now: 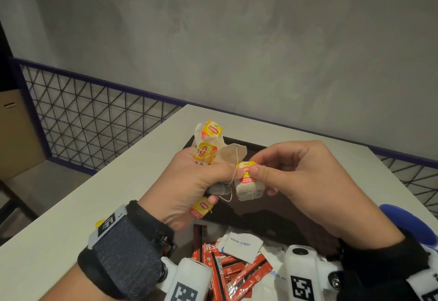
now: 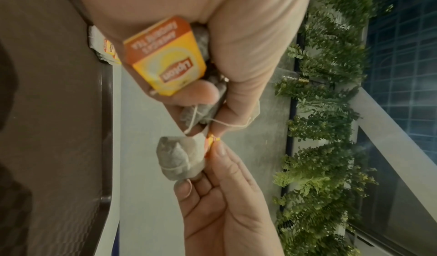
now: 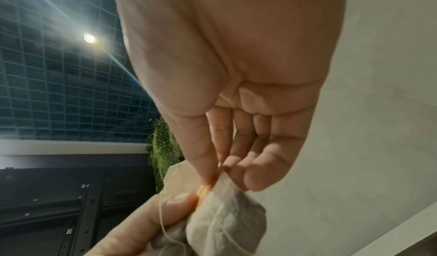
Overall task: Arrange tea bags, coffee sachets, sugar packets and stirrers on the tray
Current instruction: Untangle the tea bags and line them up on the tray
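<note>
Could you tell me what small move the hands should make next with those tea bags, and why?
Probably draw the right hand gently away to free the single tea bag it pinches by the tag. Its string still loops to the bunch of tea bags gripped in the left hand, so a slow pull should untangle it before it goes onto the dark tray below.

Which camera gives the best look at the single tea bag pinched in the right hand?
The head view: the tea bag and its Lipton tag face it. The left wrist shows it side-on; the right wrist shows only part, behind the right hand.
</note>
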Available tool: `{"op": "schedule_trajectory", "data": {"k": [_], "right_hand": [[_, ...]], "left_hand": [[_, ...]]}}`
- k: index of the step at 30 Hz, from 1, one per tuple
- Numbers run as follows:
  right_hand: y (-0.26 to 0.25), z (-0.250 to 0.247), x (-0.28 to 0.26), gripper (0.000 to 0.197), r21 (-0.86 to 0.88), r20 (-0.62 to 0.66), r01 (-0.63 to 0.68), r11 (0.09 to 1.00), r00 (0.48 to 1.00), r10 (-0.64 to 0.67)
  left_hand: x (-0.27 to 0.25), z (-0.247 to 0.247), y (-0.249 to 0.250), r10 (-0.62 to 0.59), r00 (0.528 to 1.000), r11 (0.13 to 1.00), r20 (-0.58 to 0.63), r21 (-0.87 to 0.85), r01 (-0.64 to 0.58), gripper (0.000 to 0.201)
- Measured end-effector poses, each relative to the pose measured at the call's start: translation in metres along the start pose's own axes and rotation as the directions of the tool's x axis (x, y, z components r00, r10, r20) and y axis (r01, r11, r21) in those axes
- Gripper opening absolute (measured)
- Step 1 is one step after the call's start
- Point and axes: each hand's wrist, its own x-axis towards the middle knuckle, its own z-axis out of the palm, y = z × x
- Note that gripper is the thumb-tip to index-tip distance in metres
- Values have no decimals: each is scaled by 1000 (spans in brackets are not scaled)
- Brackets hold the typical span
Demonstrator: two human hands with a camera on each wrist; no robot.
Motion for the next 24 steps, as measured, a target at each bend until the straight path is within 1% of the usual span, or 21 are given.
{"op": "schedule_trajectory", "data": {"k": [1, 3, 4, 6, 8, 10, 12, 13, 14, 16, 18, 20, 24], "right_hand": [[1, 0, 1, 2, -2, 1, -2, 1000, 1000, 2], [1, -2, -1, 1, 38, 2, -16, 999, 1000, 16], [-1, -4, -3, 2, 81, 1, -25, 996, 1000, 25], [-6, -8, 3, 2, 147, 17, -56, 988, 998, 54], [-9, -10, 21, 4, 139, 45, -105, 985, 994, 100], [-9, -7, 52, 6, 90, 66, -154, 984, 987, 149], [0, 5, 86, 7, 38, 117, -205, 978, 973, 200], [6, 14, 103, 8, 10, 152, -230, 973, 962, 226], [13, 24, 119, 9, -29, 189, -252, 967, 949, 253], [27, 45, 146, 7, -125, 251, -285, 950, 918, 308], [36, 64, 168, 8, -183, 294, -308, 934, 889, 351], [45, 80, 187, 10, -169, 323, -353, 920, 862, 390], [65, 102, 213, 15, -78, 358, -469, 880, 810, 464]], "left_hand": [[1, -1, 1, 2, 1000, 1000, 3, 3, -2, 53], [-1, -1, 7, 6, 1000, 1000, -3, -3, -6, 49], [-2, -3, 13, 11, 1000, 1000, -22, -9, -11, 46], [0, -14, 29, 30, 994, 999, -106, -29, -33, 39], [5, -30, 46, 41, 982, 997, -183, -64, -53, 33], [10, -49, 58, 39, 973, 993, -229, -100, -63, 32], [14, -64, 61, 6, 966, 984, -258, -171, -52, 16], [14, -69, 60, -17, 965, 977, -263, -211, -41, 10], [15, -73, 57, -41, 964, 970, -264, -243, -25, 8], [16, -78, 50, -96, 963, 960, -252, -280, 22, 13], [16, -81, 45, -139, 965, 944, -222, -324, 61, 17], [17, -83, 45, -159, 967, 932, -198, -352, 81, 19], [21, -91, 50, -177, 967, 910, -185, -404, 90, 22]]}}
